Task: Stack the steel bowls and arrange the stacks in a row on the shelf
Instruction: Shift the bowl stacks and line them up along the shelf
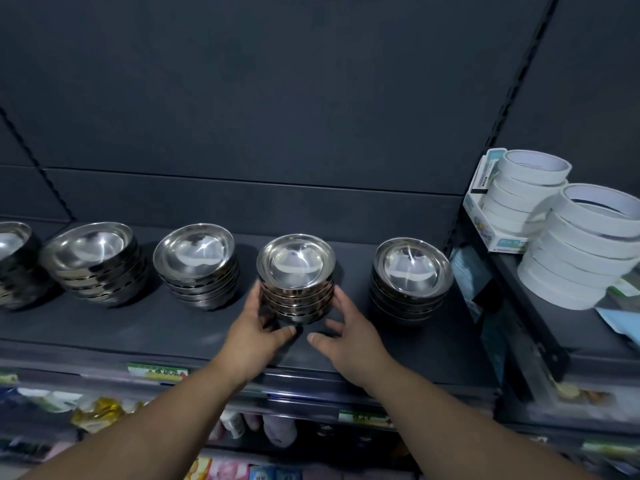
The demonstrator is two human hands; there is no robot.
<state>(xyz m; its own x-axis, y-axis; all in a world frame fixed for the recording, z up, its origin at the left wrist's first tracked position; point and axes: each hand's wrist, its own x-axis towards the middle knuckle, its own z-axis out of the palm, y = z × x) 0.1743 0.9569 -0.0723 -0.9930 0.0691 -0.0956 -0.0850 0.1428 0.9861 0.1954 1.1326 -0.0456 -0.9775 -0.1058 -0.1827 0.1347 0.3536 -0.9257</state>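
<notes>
So I've got a hand on each side of the fourth stack (296,284) counting from the left. It's several shallow steel bowls nested together, sitting upright on the dark shelf (138,327) about mid-frame. My left hand (258,327) is wrapped round its left flank, with the fingers curled against the rims and the thumb tucked in at the front of the base. My right hand (349,329) lies against the right flank with fairly straight fingers, and the thumb sticks out over the shelf just clear of the bowls.

The rest of the row:
- the fifth stack (411,280) is to the right with a gap
- going left there's the third stack (196,266), then the second stack (92,263)
- the first stack (14,263) is cut off by the frame edge

The next bay on the right has piles of white tape rolls (585,251). There's a green price label (157,372) on the shelf lip.
</notes>
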